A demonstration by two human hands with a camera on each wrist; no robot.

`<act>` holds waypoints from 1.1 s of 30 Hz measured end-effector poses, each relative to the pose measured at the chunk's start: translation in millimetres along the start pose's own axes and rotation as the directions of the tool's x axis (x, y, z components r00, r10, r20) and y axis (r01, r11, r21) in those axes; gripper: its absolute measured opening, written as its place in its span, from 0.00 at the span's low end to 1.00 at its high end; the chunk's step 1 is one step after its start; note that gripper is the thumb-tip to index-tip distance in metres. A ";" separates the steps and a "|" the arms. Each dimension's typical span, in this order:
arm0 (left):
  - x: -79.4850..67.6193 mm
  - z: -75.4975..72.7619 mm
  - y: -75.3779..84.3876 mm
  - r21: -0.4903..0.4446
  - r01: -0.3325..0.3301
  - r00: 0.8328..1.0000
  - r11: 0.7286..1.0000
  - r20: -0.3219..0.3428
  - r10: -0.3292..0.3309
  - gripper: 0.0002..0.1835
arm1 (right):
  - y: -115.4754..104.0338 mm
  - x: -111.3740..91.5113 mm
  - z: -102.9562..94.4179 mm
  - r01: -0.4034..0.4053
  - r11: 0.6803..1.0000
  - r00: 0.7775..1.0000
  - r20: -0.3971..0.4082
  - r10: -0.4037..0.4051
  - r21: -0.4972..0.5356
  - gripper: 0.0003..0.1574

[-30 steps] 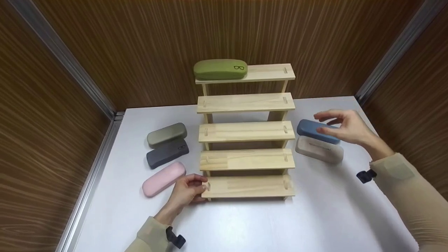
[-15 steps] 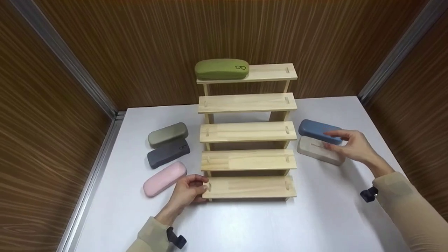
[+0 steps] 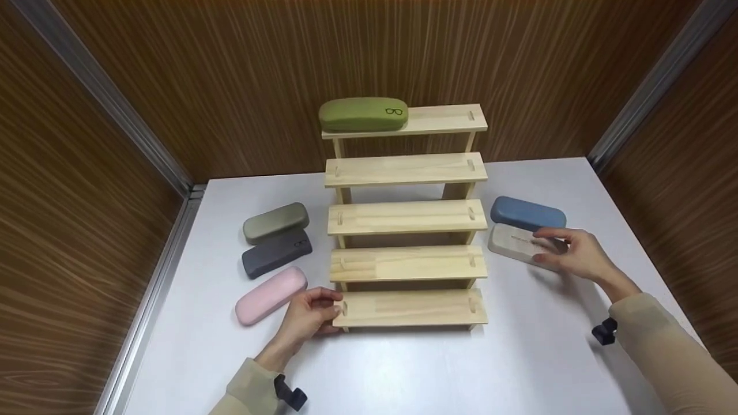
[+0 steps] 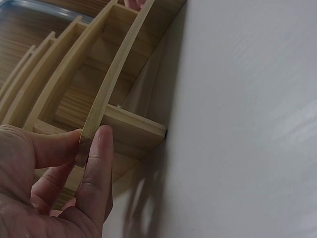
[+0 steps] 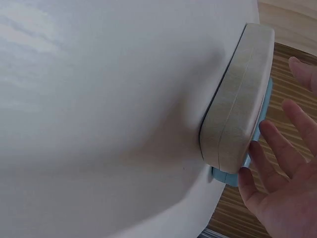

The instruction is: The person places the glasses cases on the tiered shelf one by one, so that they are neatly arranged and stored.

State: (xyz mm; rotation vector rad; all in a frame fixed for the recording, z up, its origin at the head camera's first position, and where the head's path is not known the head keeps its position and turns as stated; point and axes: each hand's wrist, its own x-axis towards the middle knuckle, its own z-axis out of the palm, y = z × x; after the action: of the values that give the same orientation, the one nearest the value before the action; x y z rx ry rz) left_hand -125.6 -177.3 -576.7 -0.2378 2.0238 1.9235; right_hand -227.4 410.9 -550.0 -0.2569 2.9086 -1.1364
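A stepped wooden display rack (image 3: 409,216) stands mid-table. My left hand (image 3: 308,316) pinches the left end of its lowest step; in the left wrist view, thumb and fingers (image 4: 96,168) lie on both faces of that board. Over at the right, my right hand (image 3: 576,253) hovers around the near end of a beige glasses case (image 3: 510,242), thumb and fingers spread apart. The right wrist view has the fingertips (image 5: 255,148) right by the beige case's end, not closed round it. A blue glasses case (image 3: 527,213) lies just behind the beige one.
On the top step sits a green glasses case (image 3: 363,115) with a spectacles print. Left of the rack lie an olive-grey case (image 3: 277,223), a dark grey case (image 3: 277,253) and a pink case (image 3: 271,295). Wood-grain walls (image 3: 259,86) enclose the white table (image 3: 403,369).
My right hand has come down and toward me, from above the blue case to the end of the beige case. The left hand keeps its hold on the rack.
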 end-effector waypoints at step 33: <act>-0.2 -1.7 0.1 -0.017 0.002 1.000 1.000 0.015 -0.002 0.17 | 9.7 2.9 13.4 -0.022 0.997 0.999 0.026 0.024 -0.079 0.30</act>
State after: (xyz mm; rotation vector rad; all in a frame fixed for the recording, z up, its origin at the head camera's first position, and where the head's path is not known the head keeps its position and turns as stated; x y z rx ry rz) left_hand -125.6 -179.0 -576.5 -0.2290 1.9978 1.9357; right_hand -230.9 408.5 -566.3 -0.2367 2.9285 -1.0082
